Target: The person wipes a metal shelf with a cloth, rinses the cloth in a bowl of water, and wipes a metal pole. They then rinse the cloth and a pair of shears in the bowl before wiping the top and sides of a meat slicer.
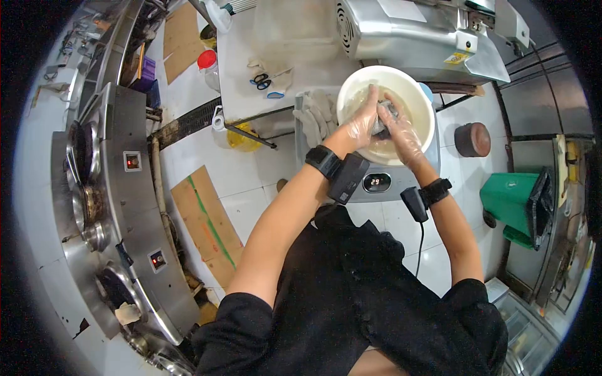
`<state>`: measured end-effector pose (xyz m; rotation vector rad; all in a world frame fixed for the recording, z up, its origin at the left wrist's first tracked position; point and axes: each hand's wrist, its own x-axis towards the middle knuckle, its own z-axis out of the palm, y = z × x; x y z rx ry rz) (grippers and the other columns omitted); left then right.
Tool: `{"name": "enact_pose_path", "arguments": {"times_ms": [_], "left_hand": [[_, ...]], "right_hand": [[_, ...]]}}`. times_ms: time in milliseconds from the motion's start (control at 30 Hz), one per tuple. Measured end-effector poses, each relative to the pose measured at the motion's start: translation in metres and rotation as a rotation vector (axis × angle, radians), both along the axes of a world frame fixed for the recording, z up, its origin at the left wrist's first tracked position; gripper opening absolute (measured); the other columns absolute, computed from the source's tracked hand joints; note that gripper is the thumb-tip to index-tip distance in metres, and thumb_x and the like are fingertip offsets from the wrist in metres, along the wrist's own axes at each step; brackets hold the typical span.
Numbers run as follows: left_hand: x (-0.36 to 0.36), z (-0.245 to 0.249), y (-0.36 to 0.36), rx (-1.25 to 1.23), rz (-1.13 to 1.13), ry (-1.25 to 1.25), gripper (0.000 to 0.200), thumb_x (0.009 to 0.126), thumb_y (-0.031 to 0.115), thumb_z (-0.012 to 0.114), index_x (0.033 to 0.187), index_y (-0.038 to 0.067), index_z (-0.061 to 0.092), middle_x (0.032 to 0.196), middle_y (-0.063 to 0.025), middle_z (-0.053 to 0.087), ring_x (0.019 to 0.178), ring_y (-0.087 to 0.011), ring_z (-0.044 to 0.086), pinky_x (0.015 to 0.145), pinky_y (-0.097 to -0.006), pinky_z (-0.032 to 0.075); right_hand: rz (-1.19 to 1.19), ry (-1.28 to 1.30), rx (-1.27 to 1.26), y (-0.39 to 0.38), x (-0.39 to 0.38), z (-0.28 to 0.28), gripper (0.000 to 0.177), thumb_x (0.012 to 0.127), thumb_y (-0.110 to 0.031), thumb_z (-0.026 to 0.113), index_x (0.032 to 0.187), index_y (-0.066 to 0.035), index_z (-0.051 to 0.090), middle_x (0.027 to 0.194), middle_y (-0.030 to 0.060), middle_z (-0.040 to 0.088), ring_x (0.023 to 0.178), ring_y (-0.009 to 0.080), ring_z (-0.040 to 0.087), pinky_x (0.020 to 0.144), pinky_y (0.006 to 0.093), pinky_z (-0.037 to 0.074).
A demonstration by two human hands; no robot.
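A white round basin (428, 119) with cloudy liquid in it rests on a grey appliance (401, 188) whose display reads 29. Inside the basin, a dark grey, wet-looking item (384, 119) is pressed between both hands. My left hand (364, 120), in a clear plastic glove, holds it from the left side. From the right, my right hand (401, 133), gloved the same way, has its fingers over the item. What the item is cannot be made out. Pale grey cloth or gloves (315, 118) lie just left of the basin.
Scissors (261, 81) and a red-lidded jar (208, 61) are on the left. A steel machine (407, 37) stands behind the basin. Stoves (125, 188) line the far left. A green bin (511, 200) and a brown round container (472, 140) stand at right.
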<state>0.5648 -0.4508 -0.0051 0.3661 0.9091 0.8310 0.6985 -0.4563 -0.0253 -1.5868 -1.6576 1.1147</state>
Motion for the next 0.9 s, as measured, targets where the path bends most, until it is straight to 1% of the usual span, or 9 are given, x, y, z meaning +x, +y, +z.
{"name": "enact_pose_path", "arguments": {"times_ms": [167,267,433,533,567,633,700,767,900], "left_hand": [[-0.010,0.017,-0.008,0.121,-0.137,0.039,0.076,0.091,0.067,0.046,0.146,0.018,0.031,0.143,-0.0156,0.041,0.124,-0.0340,0.049,0.095,-0.0509,0.050],[-0.019,0.011,-0.007,0.230,-0.392,0.199,0.086,0.087,0.067,0.053,0.148,0.012,0.029,0.143,-0.0215,0.039,0.105,-0.0420,0.060,0.088,-0.0448,0.055],[-0.007,-0.005,-0.017,0.311,-0.212,0.475,0.087,0.088,0.070,0.046,0.151,0.012,0.026,0.149,-0.0181,0.034,0.117,-0.0315,0.055,0.083,-0.0368,0.052],[0.014,-0.003,-0.023,0.339,0.041,0.398,0.078,0.092,0.065,0.043,0.149,0.015,0.026,0.138,-0.0150,0.046,0.127,-0.0290,0.045,0.092,-0.0403,0.048],[0.016,0.003,-0.024,0.232,0.109,0.265,0.076,0.092,0.065,0.045,0.146,0.014,0.031,0.135,-0.0132,0.049,0.124,-0.0280,0.047,0.093,-0.0417,0.047],[0.021,0.010,-0.022,0.019,0.240,-0.004,0.071,0.091,0.065,0.047,0.138,0.011,0.042,0.129,-0.0096,0.053,0.118,-0.0258,0.052,0.095,-0.0444,0.045],[0.023,-0.016,-0.013,-0.029,0.264,-0.170,0.060,0.090,0.062,0.051,0.126,0.014,0.053,0.118,-0.0080,0.059,0.112,-0.0246,0.056,0.095,-0.0445,0.046],[0.019,-0.007,-0.016,-0.126,0.326,-0.549,0.053,0.090,0.059,0.055,0.120,0.015,0.056,0.110,-0.0067,0.062,0.107,-0.0233,0.058,0.093,-0.0458,0.048],[0.012,-0.018,-0.016,0.004,0.332,-0.662,0.049,0.092,0.052,0.056,0.119,0.011,0.056,0.111,-0.0075,0.063,0.104,-0.0256,0.061,0.092,-0.0422,0.052]], "right_hand": [[0.123,0.379,-0.180,0.007,0.019,-0.026,0.066,0.092,-0.045,0.058,0.145,-0.009,0.039,0.129,0.0170,0.056,0.119,0.0263,0.053,0.102,0.0340,0.039],[-0.121,0.521,-0.264,0.004,0.015,-0.022,0.060,0.093,-0.041,0.059,0.140,-0.007,0.045,0.124,0.0138,0.058,0.110,0.0221,0.058,0.092,0.0326,0.047],[-0.248,0.344,-0.269,0.006,0.006,0.004,0.052,0.097,-0.039,0.051,0.134,-0.002,0.050,0.114,0.0158,0.062,0.099,0.0208,0.062,0.076,0.0321,0.053],[-0.239,0.071,0.023,0.008,0.002,-0.026,0.050,0.100,-0.038,0.044,0.131,0.000,0.051,0.111,0.0243,0.063,0.102,0.0342,0.061,0.082,0.0423,0.049],[-0.119,-0.339,0.398,0.005,0.001,-0.037,0.047,0.101,-0.036,0.041,0.127,0.002,0.054,0.113,0.0280,0.061,0.105,0.0417,0.058,0.090,0.0471,0.044],[-0.115,-0.359,0.513,0.000,-0.003,-0.045,0.046,0.100,-0.034,0.041,0.122,0.003,0.056,0.118,0.0292,0.059,0.107,0.0432,0.056,0.095,0.0473,0.041],[-0.118,0.006,0.080,-0.009,-0.016,0.010,0.040,0.098,-0.030,0.045,0.120,0.001,0.057,0.124,0.0272,0.056,0.112,0.0431,0.054,0.100,0.0474,0.039],[0.144,-0.379,0.695,-0.009,-0.018,0.013,0.041,0.095,-0.033,0.047,0.120,-0.002,0.058,0.129,0.0229,0.054,0.113,0.0424,0.053,0.100,0.0470,0.039],[0.313,-0.551,0.663,-0.012,-0.002,0.025,0.053,0.092,-0.048,0.049,0.126,-0.008,0.056,0.134,0.0161,0.052,0.124,0.0403,0.045,0.106,0.0496,0.031]]}}
